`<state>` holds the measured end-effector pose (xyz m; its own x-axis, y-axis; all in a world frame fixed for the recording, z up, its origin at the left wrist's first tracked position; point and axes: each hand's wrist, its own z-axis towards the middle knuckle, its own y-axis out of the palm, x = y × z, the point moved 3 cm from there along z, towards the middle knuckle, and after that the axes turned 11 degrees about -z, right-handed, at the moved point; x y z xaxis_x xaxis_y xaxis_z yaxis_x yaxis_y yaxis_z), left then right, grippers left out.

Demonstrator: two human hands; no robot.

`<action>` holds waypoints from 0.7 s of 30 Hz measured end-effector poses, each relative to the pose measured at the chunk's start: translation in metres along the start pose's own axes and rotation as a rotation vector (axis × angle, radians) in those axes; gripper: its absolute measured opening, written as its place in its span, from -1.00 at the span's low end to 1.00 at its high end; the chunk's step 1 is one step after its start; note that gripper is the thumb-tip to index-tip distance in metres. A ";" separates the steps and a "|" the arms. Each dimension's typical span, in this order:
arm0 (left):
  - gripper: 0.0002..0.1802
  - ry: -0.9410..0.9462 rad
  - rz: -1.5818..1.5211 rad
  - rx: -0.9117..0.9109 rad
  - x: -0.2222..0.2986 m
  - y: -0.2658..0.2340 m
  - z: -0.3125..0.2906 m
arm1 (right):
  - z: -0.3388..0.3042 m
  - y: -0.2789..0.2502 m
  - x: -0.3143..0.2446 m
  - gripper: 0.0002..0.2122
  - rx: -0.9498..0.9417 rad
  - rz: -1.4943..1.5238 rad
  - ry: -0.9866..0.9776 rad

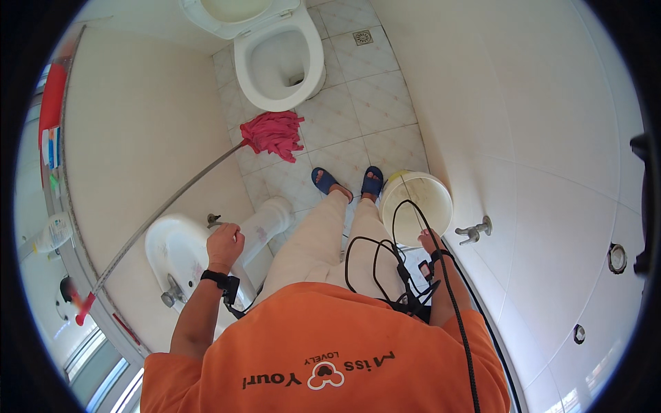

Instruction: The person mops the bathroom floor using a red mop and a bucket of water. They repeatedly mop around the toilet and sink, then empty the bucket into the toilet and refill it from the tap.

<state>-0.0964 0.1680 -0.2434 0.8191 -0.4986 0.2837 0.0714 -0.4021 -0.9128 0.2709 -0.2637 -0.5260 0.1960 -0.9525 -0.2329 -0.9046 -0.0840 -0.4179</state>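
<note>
My left hand [226,247] is curled closed above the white washbasin [165,241], close to its small metal tap [214,221]; nothing shows in its fingers. At the near rim of a cream bucket [443,201], my right hand [429,241] is closed on the bucket's thin handle, partly hidden by a black cable [428,227]. The bucket is tilted, and its inside looks stained. A mop [277,134] with a pink cloth head lies on the tiles before the toilet, its long grey pole leaning to the left.
Ahead is a white toilet [321,62] with its lid up, and a floor drain [363,38] to its right. A metal wall tap [475,231] juts from the right wall. My blue slippers [372,181] stand beside the bucket. Black cables loop across my lap.
</note>
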 end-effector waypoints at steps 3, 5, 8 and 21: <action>-0.93 0.011 0.013 -0.006 0.001 -0.001 0.000 | -0.010 -0.007 -0.002 -0.62 0.180 -0.066 0.021; -0.93 0.019 0.014 -0.006 0.000 -0.002 0.001 | -0.026 -0.022 -0.008 -0.57 0.165 0.051 -0.028; -0.92 0.025 0.012 0.000 -0.003 -0.002 0.000 | -0.059 -0.063 -0.029 -0.56 0.172 0.298 -0.140; -0.90 -0.049 0.047 -0.074 -0.009 0.007 0.001 | -0.144 -0.132 -0.045 -0.46 -0.033 0.754 0.199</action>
<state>-0.1029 0.1708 -0.2529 0.8476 -0.4806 0.2247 -0.0082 -0.4354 -0.9002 0.3268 -0.2518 -0.3345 -0.5446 -0.7903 -0.2808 -0.7781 0.6010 -0.1826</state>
